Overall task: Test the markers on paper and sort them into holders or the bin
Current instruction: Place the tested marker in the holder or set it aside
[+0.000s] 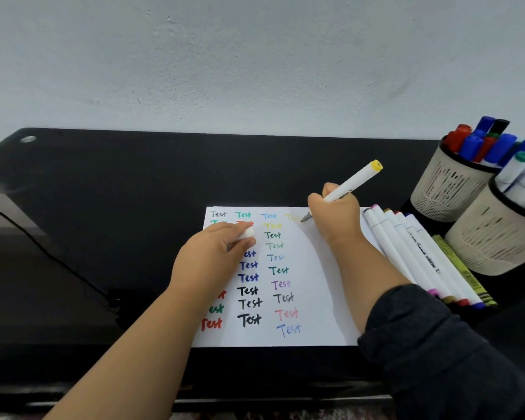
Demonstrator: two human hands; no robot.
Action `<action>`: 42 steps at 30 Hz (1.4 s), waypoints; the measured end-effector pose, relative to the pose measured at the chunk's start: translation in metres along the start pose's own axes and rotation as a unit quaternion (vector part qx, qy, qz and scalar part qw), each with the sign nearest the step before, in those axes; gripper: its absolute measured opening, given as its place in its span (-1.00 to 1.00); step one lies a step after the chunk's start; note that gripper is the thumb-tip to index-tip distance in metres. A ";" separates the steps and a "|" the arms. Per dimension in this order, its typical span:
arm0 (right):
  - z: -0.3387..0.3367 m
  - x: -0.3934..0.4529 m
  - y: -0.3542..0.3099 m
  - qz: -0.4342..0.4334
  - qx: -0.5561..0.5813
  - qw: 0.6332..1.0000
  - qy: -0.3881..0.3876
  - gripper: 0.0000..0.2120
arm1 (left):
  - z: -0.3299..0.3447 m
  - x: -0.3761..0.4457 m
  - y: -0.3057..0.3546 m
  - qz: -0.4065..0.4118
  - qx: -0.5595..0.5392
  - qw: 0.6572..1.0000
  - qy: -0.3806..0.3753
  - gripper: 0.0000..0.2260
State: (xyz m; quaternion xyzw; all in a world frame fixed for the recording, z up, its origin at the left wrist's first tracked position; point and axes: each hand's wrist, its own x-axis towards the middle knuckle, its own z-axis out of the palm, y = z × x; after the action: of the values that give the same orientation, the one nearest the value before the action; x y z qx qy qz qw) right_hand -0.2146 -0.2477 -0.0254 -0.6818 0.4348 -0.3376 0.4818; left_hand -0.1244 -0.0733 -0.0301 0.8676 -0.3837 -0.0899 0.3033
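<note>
Your left hand [215, 247] hides several words on the white paper sheet [315, 298] and curls round a white cap [246, 232]. At one o'clock, your right hand [334, 213] pinches the white yellow-ended marker [350, 183], tip on paper. At three o'clock five white markers [406, 253] lie on the black tabletop [119, 192]; beyond stand two beige mesh holders [449, 189], the nearer cut off.
</note>
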 end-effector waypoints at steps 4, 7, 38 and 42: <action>-0.004 0.004 0.000 0.036 0.077 0.995 0.057 -0.65 | 0.001 0.000 -0.001 -0.001 -0.003 1.000 0.003 -0.65; -0.008 0.007 -0.003 0.074 0.130 0.987 0.054 -0.62 | 0.001 0.000 0.000 -0.006 -0.002 1.000 0.003 -0.65; -0.031 -0.021 -0.009 -0.068 -0.099 0.990 -0.079 -0.80 | 0.002 -0.001 0.002 0.004 0.018 1.000 0.003 -0.64; -0.031 -0.023 -0.012 -0.079 -0.130 0.985 -0.084 -0.76 | 0.002 -0.001 0.002 0.004 0.020 1.000 0.003 -0.64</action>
State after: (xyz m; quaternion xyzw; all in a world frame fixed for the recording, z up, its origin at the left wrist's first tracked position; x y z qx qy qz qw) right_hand -0.2474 -0.2356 -0.0056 -0.7967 0.3774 -0.2570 0.3960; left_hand -0.1269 -0.0745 -0.0306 0.8723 -0.3879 -0.0785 0.2872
